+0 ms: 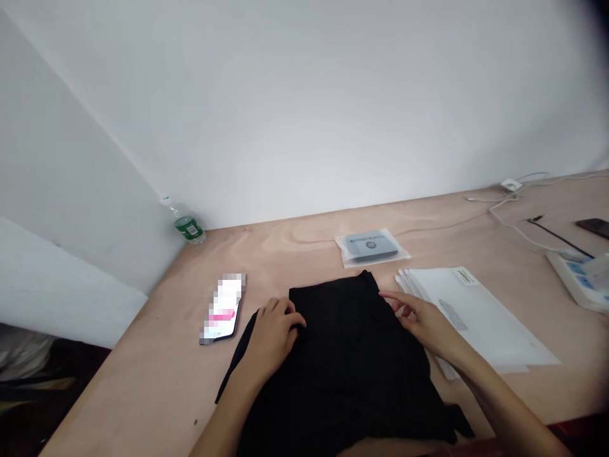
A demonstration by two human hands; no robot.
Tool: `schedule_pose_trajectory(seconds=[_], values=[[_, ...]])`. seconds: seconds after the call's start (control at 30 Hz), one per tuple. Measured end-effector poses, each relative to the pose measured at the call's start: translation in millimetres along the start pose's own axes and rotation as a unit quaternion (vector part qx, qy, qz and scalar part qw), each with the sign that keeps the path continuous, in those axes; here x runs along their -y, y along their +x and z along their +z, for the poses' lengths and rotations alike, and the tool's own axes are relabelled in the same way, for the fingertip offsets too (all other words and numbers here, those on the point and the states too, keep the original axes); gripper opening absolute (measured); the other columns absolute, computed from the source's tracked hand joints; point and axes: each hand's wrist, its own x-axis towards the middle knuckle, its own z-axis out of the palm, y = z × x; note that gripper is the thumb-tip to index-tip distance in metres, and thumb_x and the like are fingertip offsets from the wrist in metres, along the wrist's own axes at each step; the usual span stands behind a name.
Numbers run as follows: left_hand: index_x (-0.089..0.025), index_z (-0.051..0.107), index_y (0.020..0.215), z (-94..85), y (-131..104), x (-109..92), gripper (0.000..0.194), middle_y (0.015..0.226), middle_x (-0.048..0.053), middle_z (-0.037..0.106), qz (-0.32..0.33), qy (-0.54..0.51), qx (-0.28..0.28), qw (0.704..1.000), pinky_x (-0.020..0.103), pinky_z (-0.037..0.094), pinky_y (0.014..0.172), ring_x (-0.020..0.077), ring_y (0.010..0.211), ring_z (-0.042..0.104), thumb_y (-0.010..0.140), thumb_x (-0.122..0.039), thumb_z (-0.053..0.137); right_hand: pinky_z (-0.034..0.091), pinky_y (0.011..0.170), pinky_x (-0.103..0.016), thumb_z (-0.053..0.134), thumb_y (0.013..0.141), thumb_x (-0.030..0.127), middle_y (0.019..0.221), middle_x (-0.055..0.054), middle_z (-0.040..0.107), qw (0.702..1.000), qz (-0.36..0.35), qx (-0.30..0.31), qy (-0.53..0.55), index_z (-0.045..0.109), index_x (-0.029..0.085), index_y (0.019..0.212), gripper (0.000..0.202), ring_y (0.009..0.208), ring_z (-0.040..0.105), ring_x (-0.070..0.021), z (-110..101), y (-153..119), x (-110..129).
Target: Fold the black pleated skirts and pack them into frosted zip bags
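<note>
A black cloth garment point(342, 355) lies spread on the table in front of me, its straight top edge toward the wall. My left hand point(275, 330) rests palm down on the garment's left side, fingers slightly bent and spread, thumb apart from them. At the upper right edge of the cloth is my right hand point(419, 317), its index finger stretched to touch the fabric. The other fingers of that hand are loosely bent, with no object seen between them. The garment's lower end runs toward my body.
Left of the garment lies a lit phone point(223, 310). A water bottle point(188, 225) stands in the corner. A packaged grey item point(372, 246) lies beyond the cloth; white plastic bags point(480, 317) are stacked at right. Cables, a power strip point(580, 279) and a dark phone point(594, 226) sit farther right.
</note>
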Motion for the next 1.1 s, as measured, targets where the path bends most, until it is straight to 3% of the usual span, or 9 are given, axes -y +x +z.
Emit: schedule_pose_trajectory(seconds=[0.13,0.23,0.37,0.5,0.6,0.7,0.83,1.1], values=[[-0.020,0.066,0.090,4.4,15.7,8.0,0.023,0.088,0.006,0.063,-0.079,-0.025,-0.020,0.996,0.032,0.042,0.074,0.0210,0.085,0.056,0.084,-0.029,0.046,0.043,0.064,-0.030,0.053,0.072,0.035,0.066,-0.001,0.062,0.997,0.052,-0.056,0.015,0.070,0.023,0.083,0.024,0.066,0.056,-0.0193,0.5,20.9,-7.8],[-0.018,0.067,0.085,10.5,24.5,13.6,0.026,0.080,0.006,0.065,-0.131,-0.034,-0.020,0.991,0.030,0.041,0.066,0.0210,0.078,0.059,0.084,-0.033,0.045,0.044,0.066,-0.031,0.049,0.071,0.028,0.079,-0.003,0.064,0.995,0.056,-0.075,0.021,0.068,0.022,0.090,0.027,0.070,0.056,-0.0192,3.4,28.8,-12.3],[-0.019,0.066,0.082,16.0,29.6,15.1,0.026,0.078,0.005,0.067,-0.173,-0.045,-0.008,0.984,0.027,0.040,0.063,0.0210,0.077,0.061,0.083,-0.036,0.047,0.045,0.055,-0.026,0.048,0.059,0.014,0.087,-0.001,0.062,0.998,0.033,-0.005,0.056,0.065,0.027,0.103,0.049,0.062,0.054,-0.0143,2.2,22.5,-5.3],[-0.019,0.065,0.082,15.4,31.2,15.1,0.027,0.082,0.005,0.068,-0.196,-0.048,0.007,0.979,0.027,0.040,0.064,0.0215,0.081,0.062,0.084,-0.037,0.045,0.046,0.064,-0.026,0.051,0.050,0.010,0.101,-0.001,0.060,0.997,-0.002,0.052,0.064,0.070,0.026,0.085,0.043,0.084,0.057,-0.0191,-0.1,22.9,-0.2],[-0.018,0.064,0.081,12.4,33.5,16.1,0.030,0.083,0.004,0.067,-0.202,-0.042,0.024,0.978,0.028,0.042,0.066,0.0206,0.082,0.062,0.088,-0.038,0.042,0.044,0.058,-0.027,0.055,0.061,0.023,0.080,-0.003,0.065,0.998,0.031,0.016,0.048,0.068,0.021,0.069,0.015,0.072,0.059,-0.0196,3.3,34.1,-5.4],[-0.015,0.060,0.095,10.1,38.3,17.1,0.027,0.093,0.005,0.064,-0.213,-0.026,0.048,0.975,0.034,0.047,0.073,0.0180,0.084,0.061,0.089,-0.037,0.045,0.039,0.049,-0.027,0.045,0.075,0.040,0.056,-0.002,0.060,0.997,0.068,-0.015,0.031,0.063,0.019,0.065,0.030,0.054,0.055,-0.0182,6.6,44.0,-10.2],[-0.016,0.052,0.113,8.5,44.6,16.1,0.031,0.112,0.007,0.056,-0.232,0.007,0.074,0.970,0.040,0.049,0.078,0.0191,0.093,0.058,0.086,-0.032,0.053,0.037,0.053,-0.027,0.048,0.075,0.046,0.062,-0.002,0.063,0.996,0.077,-0.033,-0.007,0.061,0.020,0.063,0.031,0.060,0.058,-0.0185,7.5,45.7,-8.0],[-0.016,0.052,0.113,1.6,56.5,10.1,0.032,0.113,0.008,0.055,-0.229,0.053,0.058,0.970,0.040,0.049,0.079,0.0194,0.094,0.058,0.086,-0.032,0.052,0.031,0.051,-0.026,0.052,0.074,0.042,0.054,0.000,0.057,0.992,0.076,-0.041,-0.092,0.052,0.021,0.055,0.029,0.055,0.053,-0.0156,13.9,52.9,-4.3]])
